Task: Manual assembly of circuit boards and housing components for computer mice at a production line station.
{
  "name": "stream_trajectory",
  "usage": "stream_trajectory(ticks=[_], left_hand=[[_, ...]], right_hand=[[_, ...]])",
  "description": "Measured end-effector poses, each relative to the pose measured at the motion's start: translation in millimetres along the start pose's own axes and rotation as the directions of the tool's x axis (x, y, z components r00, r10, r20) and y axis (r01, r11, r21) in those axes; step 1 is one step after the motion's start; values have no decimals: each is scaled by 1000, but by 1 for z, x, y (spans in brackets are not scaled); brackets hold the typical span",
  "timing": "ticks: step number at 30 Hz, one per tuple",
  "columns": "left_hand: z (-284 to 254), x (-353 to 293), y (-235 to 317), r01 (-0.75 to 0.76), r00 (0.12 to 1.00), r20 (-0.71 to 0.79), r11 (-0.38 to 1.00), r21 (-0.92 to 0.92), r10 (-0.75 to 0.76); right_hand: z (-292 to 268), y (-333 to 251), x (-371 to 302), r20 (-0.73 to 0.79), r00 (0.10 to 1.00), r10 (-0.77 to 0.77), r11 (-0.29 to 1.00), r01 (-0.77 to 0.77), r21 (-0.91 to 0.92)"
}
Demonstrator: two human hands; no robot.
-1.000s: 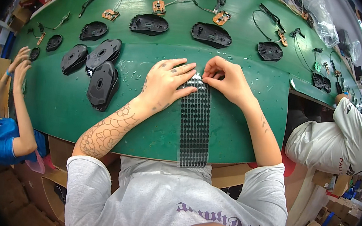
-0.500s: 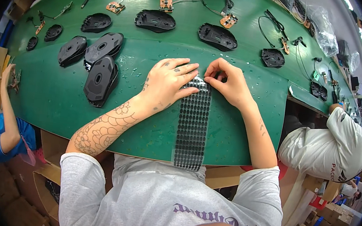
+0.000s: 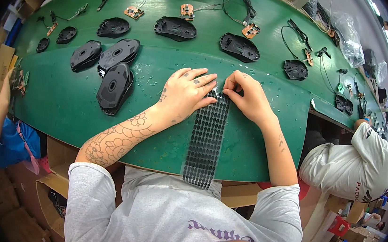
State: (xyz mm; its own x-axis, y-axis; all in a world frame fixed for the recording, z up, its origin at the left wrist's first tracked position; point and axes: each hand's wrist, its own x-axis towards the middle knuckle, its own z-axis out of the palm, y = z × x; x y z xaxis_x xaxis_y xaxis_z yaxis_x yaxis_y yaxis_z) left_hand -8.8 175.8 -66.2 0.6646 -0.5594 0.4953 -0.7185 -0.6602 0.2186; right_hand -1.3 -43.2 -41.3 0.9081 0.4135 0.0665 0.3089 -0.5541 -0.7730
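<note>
A long clear sheet with rows of small black oval pads lies on the green table in front of me, its near end hanging past the edge over my lap. My left hand lies on the sheet's far end, fingers stretched out and thumb across the pads. At the far right corner of the sheet, my right hand is closed in a pinch of thumb and forefinger; whatever is between the fingertips is too small to make out. Left of my hands sit three black mouse shells, the nearest mouse shell leaning against the others.
Along the far side of the green table stand open mouse bases, orange circuit boards and coiled cables. A person in blue is at the left; another in a light shirt sits at the right. Cardboard boxes stand below the table.
The sheet has tilted slightly, its near end shifting left. My right hand stays pinched at its far corner, and the left still lies on it. The whole view has shifted a little.
</note>
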Motion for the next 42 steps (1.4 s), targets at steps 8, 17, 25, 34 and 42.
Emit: stream_trajectory(ticks=[8,17,25,34,42], left_hand=[[0,-1,-2,11,1000,-7,1000,4,-11],[-1,-5,-3,21,1000,-16,1000,7,-21],[-54,24,-47,229,961,-120,961,-157,-249],[-93,49,-289,495,842,298,864,-96,-450],[-92,86,-287,632,642,531,774,43,-554]], right_hand=[[10,-12,1,-73,922,-379,863,324,-388],[29,-14,-3,-81,891,-447,760,330,-560],[33,11,12,-260,963,-71,970,127,206],[35,15,21,-252,961,117,825,48,563],[40,10,20,-285,947,146,782,66,619]])
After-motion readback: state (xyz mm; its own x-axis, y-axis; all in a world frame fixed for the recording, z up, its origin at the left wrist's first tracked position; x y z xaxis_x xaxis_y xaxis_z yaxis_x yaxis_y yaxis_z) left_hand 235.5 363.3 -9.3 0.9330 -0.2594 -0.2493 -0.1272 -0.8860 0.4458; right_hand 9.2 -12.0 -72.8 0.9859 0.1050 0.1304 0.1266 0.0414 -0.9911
